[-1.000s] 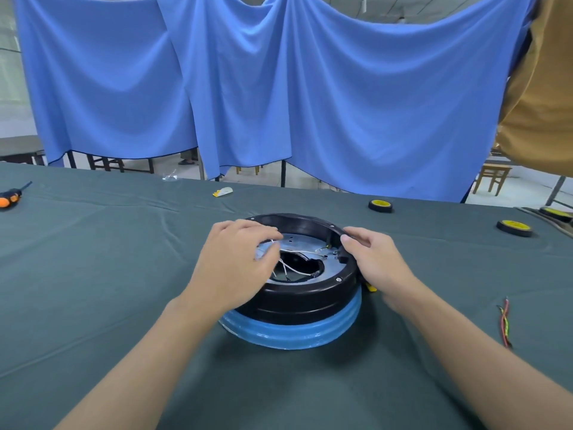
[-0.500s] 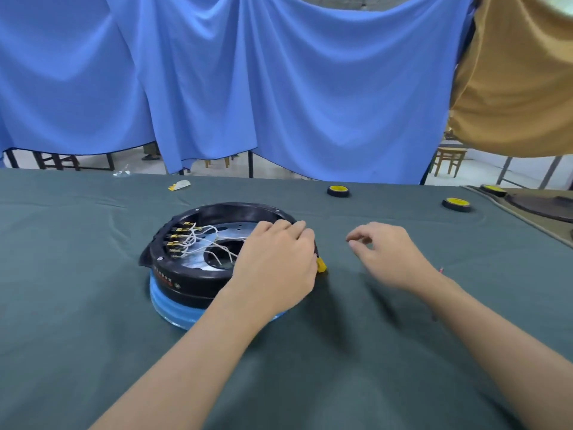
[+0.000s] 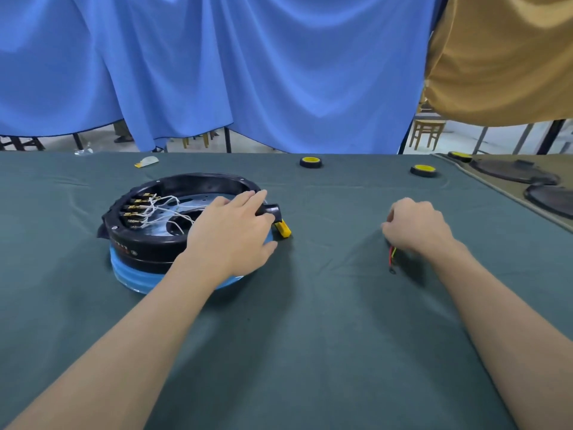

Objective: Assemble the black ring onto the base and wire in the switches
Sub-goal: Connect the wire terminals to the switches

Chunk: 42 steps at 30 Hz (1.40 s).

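Right hand (image 3: 417, 226): it has left the ring and gone out to the right; the fingers now curl down over the top end of the wires (image 3: 392, 256) and seem to pinch them.
Left hand (image 3: 231, 231): it stays on the ring, fingers loose and fairly straight across the rim nearest my right hand, thumb spread beside the base. It steadies and clasps nothing.
Ring (image 3: 186, 181): under my left palm, seated on the blue base (image 3: 136, 274).
Switches (image 3: 136, 209): at the rim farthest from my left fingers, white leads (image 3: 161, 206) trailing towards my palm.
Meaning: I judge the ring is on and wiring is next.
Cloth (image 3: 310, 336): dark green, under both hands; two yellow wheels (image 3: 310, 162) lie beyond my right hand.
Room: blue drapes (image 3: 279, 72) hang behind the table, an ochre one (image 3: 496, 57) farther right.
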### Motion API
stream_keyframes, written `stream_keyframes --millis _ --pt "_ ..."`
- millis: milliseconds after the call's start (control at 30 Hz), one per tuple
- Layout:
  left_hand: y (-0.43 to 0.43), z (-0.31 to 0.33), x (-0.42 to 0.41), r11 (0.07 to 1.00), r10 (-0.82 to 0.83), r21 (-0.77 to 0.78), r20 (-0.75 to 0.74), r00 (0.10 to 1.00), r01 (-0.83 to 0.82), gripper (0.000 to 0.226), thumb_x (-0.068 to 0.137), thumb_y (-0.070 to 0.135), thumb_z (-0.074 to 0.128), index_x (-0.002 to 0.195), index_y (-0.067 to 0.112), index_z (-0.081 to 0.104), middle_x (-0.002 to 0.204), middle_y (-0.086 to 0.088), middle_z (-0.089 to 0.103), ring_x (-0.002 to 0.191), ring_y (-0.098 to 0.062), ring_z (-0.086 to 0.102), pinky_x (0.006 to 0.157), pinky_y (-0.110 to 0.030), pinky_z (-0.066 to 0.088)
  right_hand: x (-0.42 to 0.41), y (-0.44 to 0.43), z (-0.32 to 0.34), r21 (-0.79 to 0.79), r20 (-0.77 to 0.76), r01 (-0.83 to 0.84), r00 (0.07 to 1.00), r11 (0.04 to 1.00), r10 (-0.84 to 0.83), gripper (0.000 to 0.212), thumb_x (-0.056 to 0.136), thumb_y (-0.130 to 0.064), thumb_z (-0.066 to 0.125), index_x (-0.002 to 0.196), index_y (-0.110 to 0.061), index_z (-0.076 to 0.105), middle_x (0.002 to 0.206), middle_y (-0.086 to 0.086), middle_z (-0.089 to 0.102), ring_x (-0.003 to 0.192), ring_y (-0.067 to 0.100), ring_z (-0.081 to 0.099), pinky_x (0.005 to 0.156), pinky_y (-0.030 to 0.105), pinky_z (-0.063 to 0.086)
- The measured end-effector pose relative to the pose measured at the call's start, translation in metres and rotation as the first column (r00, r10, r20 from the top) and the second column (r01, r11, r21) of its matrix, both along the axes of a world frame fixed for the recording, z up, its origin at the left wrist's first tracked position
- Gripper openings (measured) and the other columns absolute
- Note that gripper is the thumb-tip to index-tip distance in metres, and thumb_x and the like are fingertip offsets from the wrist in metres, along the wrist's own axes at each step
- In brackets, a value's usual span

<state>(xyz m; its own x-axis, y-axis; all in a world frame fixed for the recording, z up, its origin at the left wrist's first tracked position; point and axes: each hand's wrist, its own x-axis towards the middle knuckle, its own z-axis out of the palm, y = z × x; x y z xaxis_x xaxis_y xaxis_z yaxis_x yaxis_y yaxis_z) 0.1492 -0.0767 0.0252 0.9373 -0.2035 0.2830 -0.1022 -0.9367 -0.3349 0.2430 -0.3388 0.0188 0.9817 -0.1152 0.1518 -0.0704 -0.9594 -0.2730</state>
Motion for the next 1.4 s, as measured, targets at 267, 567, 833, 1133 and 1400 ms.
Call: stream_keyframes --millis 267,567,833,1133,1400 --pt "-0.001 0.001 -0.001 0.999 -0.004 -0.043 -0.004 1.000 0.004 0.053 0.098 0.056 0.036 0.142 0.029 0.047 0.164 0.001 0.014 0.150 -0.014 0.013 0.107 -0.040 0.035 -0.001 0.011 -0.007 0.116 0.001 -0.320 0.947 0.940 0.322 0.028 0.085 -0.016 0.060 0.112 -0.020 0.065 0.101 0.001 0.064 0.092 0.020 0.053 0.079 0.025 0.042" --pt "-0.002 0.002 -0.003 0.999 0.006 -0.048 0.013 1.000 -0.006 0.052 0.097 0.057 0.035 0.140 0.031 0.048 0.164 0.004 0.016 0.150 -0.012 0.014 0.090 -0.037 0.047 -0.010 0.018 0.000 0.161 0.157 -0.436 0.897 0.885 0.414 0.024 0.083 -0.007 0.063 0.104 -0.018 0.070 0.091 -0.003 0.069 0.092 0.019 0.060 0.078 0.022 0.041" --pt "-0.002 0.001 -0.003 0.999 0.018 -0.031 0.023 1.000 -0.017 0.051 0.097 0.057 0.035 0.140 0.031 0.047 0.163 0.004 0.016 0.149 -0.012 0.014 0.085 -0.037 0.049 -0.010 0.018 -0.004 0.042 0.043 -0.458 0.889 0.888 0.457 0.023 0.084 -0.008 0.062 0.098 -0.025 0.069 0.074 -0.016 0.062 0.087 0.015 0.057 0.077 0.027 0.045" --pt "-0.004 0.003 -0.006 0.990 0.019 -0.141 -0.015 1.000 -0.020 0.048 0.097 0.055 0.038 0.139 0.033 0.047 0.160 0.007 0.023 0.146 -0.010 0.019 0.089 -0.039 0.047 -0.011 0.021 -0.008 -0.006 0.130 -0.370 0.921 0.929 0.368 0.031 0.088 -0.007 0.049 0.115 -0.017 0.060 0.100 -0.001 0.067 0.105 0.030 0.054 0.087 0.039 0.047" --pt "0.003 0.017 -0.009 0.737 0.006 -0.676 -0.013 1.000 -0.013 0.036 0.095 0.045 0.050 0.129 0.035 0.058 0.129 0.009 0.061 0.122 -0.023 0.048 0.086 -0.036 0.038 -0.019 0.026 -0.002 -0.037 0.346 -0.611 0.735 0.791 0.583 0.037 0.085 0.007 0.054 0.117 -0.009 0.063 0.086 0.003 0.058 0.082 0.023 0.054 0.082 0.038 0.045"
